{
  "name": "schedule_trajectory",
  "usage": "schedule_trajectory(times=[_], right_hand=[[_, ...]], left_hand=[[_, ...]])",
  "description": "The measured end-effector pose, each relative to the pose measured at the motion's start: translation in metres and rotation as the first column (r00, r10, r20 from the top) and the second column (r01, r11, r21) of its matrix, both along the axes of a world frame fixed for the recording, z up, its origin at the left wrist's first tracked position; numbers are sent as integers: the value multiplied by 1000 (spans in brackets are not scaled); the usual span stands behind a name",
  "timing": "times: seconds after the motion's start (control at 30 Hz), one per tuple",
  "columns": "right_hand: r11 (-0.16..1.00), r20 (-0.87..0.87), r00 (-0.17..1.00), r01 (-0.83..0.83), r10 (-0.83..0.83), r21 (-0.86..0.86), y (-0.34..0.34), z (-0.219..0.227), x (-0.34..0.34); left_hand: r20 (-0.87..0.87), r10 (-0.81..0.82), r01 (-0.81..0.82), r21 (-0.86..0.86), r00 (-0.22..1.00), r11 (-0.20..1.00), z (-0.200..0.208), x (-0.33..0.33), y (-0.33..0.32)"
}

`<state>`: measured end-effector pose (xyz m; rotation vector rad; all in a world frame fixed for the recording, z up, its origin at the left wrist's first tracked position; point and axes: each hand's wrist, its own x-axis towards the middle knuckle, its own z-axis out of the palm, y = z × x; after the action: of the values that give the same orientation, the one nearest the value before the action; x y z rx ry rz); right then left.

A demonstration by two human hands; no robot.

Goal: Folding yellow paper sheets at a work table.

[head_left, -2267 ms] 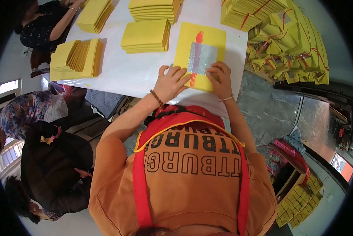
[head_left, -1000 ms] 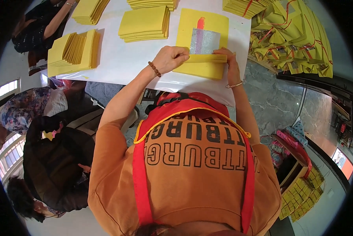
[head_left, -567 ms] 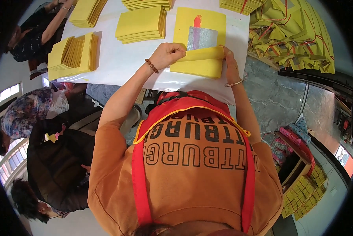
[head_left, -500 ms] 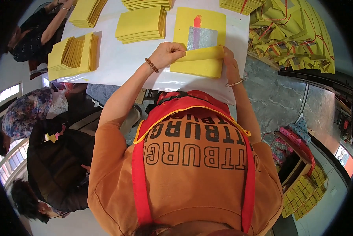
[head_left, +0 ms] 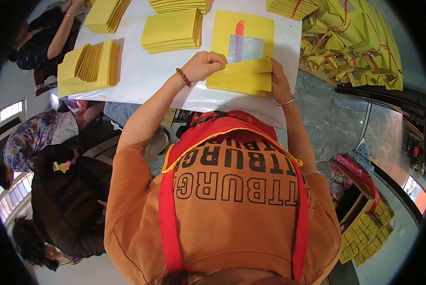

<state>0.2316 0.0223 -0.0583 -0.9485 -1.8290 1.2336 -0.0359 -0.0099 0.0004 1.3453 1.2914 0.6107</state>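
Note:
A stack of yellow paper sheets [head_left: 221,28] lies in front of me at the table's near edge. Its top sheet bears a silver square [head_left: 249,47] with a purple strip, and a red mark above it. The near part of the top sheet is turned up as a flap [head_left: 251,72] over the silver square's lower edge. My left hand [head_left: 207,64] is closed, fingers pinching the flap's left end. At the flap's right end, my right hand [head_left: 279,78] is closed on the edge, its fingertips partly hidden by the paper.
Folded yellow paper stacks [head_left: 170,29] stand on the white table [head_left: 132,76], with another stack [head_left: 87,69] at its left. Red-tied yellow bundles [head_left: 355,47] are heaped on the right. Other people [head_left: 70,199] sit to the left. A bench with yellow packs [head_left: 367,228] stands lower right.
The flap's right end has spread toward me and now shows a wider face. My right hand has shifted slightly nearer; my left hand has barely moved.

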Motion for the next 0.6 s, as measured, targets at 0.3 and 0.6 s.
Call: schedule_trajectory(times=[0.3,0.6], right_hand=[[985,68,995,-77,67,155,4,5,0],[984,54,998,-47,38,169,2,9,-3]], left_hand=[[-41,-39,40,20,998,999,7,4,-9],[-385,-107,342,616,917,710,11,11,-27]])
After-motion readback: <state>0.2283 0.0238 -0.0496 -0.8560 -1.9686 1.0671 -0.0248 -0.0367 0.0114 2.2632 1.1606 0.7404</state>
